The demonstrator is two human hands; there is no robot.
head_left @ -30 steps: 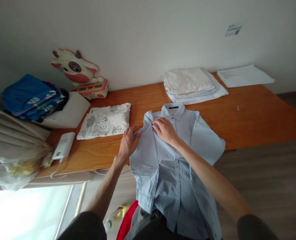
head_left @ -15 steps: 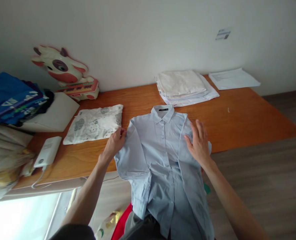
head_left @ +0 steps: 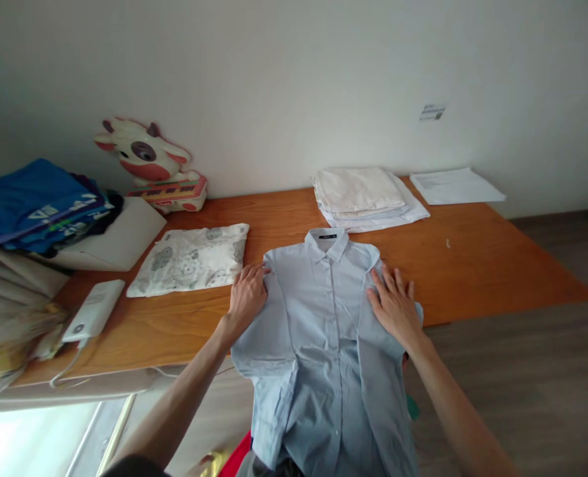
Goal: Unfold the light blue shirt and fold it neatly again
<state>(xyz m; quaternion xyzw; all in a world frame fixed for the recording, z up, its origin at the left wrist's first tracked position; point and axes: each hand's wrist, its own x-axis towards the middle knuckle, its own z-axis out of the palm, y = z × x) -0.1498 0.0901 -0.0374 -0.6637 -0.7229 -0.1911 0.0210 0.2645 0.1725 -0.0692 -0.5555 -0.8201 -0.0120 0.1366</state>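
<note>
Head view: a light blue, long-sleeved cloth shirt with a pointed collar and a buttoned front (head_left: 313,298) lies face up, its collar and shoulders on a brown wooden bench (head_left: 472,271) and its lower part extending past the front edge towards the person. The left hand (head_left: 250,288) rests at the outer edge of the shirt near one shoulder, fingers slightly bent; whether they pinch the fabric, I cannot tell. The right hand (head_left: 396,301) lies on the opposite sleeve just below the shoulder, its fingers spread and grasping nothing. Near the left hand is a flat, folded white cloth item with grey animal prints (head_left: 189,262). Behind the collar sits a stack of folded white and cream fabric (head_left: 363,189), with flat white paper (head_left: 455,187) beside it. Further left are a white and red cow-shaped toy with a keyboard (head_left: 149,159), a pile of blue and dark folded clothes (head_left: 35,205) on a plain white box (head_left: 112,242), and a white rectangular device with a cord (head_left: 95,311)
</note>
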